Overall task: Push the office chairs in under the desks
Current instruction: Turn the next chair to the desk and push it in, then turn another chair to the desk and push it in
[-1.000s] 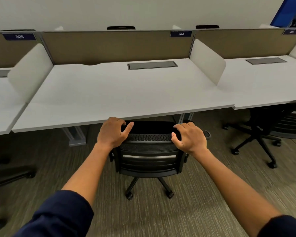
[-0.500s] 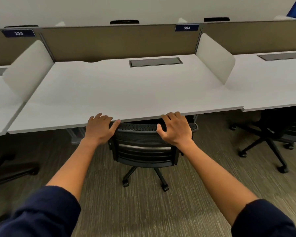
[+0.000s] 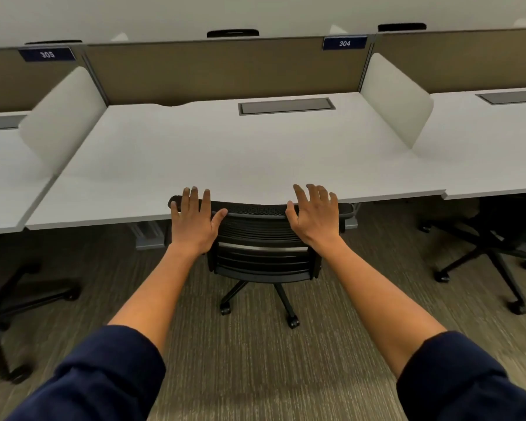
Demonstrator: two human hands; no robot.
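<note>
A black mesh-backed office chair (image 3: 263,253) stands at the white desk (image 3: 225,159), its seat hidden under the desktop and its backrest top level with the desk's front edge. My left hand (image 3: 195,223) lies flat on the backrest's upper left corner, fingers spread and extended. My right hand (image 3: 315,217) rests the same way on the upper right corner, fingers straight, not curled around the frame. The wheeled base (image 3: 258,302) shows below on the carpet.
White side dividers (image 3: 395,98) and a tan rear panel with labels 304 and 305 bound the desk. Another black chair (image 3: 495,244) stands under the right desk, and a chair base (image 3: 19,299) is at the left. Grey-brown carpet lies around me.
The chair has rolled forward under the desk. My fingers, curled over the backrest top before, have straightened and spread flat against it.
</note>
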